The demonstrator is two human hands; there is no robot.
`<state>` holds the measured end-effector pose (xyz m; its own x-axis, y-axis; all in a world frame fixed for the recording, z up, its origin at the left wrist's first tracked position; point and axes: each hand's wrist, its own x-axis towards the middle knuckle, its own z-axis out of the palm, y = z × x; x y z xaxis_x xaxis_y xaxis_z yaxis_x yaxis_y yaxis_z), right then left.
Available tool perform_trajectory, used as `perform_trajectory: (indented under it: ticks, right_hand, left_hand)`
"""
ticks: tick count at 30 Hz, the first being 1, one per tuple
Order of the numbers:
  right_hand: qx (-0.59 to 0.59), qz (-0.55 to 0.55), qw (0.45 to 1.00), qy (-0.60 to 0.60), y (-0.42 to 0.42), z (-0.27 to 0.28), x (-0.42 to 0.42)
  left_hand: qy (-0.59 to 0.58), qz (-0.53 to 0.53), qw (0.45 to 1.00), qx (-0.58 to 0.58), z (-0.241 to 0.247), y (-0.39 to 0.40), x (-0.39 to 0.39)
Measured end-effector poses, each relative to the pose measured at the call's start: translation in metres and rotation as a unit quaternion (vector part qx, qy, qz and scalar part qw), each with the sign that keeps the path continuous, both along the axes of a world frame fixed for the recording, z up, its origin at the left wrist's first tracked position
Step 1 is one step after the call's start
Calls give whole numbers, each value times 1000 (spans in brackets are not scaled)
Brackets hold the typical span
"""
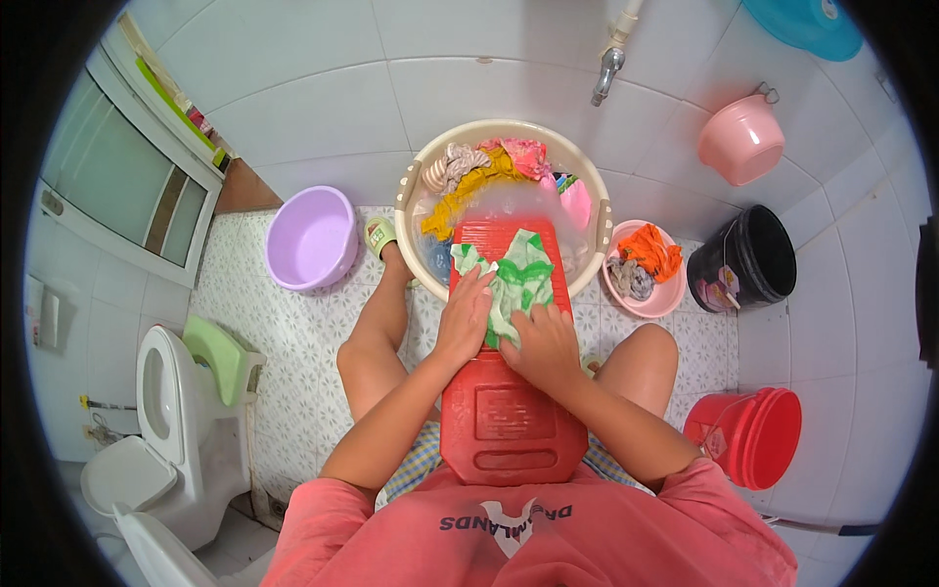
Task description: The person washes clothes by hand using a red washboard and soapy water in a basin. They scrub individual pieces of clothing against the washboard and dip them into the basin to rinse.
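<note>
A red plastic washboard (513,433) slants from my lap into a large cream basin (513,132) of cloudy water. On its ridged part lies a wet green and white cloth (517,282). My left hand (467,312) rests flat at the cloth's left edge, fingers stretched forward. Curled fingers of my right hand (544,339) grip the cloth's lower right part. Inside the basin, beyond the board, are a mustard-yellow garment (469,192), a pink patterned one (522,155) and a striped pale one (444,170).
A purple basin (312,238) stands left on the tiled floor. To the right are a small pink basin (678,297) with orange and grey cloths, a black bucket (759,257) and a red bucket (777,440). A metal tap (608,75) juts above; a toilet (198,433) stands at left.
</note>
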<state>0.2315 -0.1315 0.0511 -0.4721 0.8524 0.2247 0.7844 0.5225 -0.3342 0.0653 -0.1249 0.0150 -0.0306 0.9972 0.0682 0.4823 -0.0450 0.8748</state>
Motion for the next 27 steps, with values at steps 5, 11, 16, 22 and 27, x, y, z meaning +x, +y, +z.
perform_trajectory:
  ticks: [5,11,16,22,27]
  right_hand:
    - [-11,-48,999,-21,55,-25,-32]
    - [1,-45,999,-14,78,-44,-38]
    - [1,1,1000,22,18,-20,-9]
    - [-13,12,1000,13,-5,1,6]
    - [6,1,1000,0,36,-19,-23]
  left_hand:
    - [16,7,1000,-1,-6,3,-1]
    - [36,40,999,-3,-10,7,3]
    - [8,59,998,-15,-6,4,-3]
    - [0,31,999,-8,-1,3,-1]
    - [-4,28,999,-19,-3,1,-2]
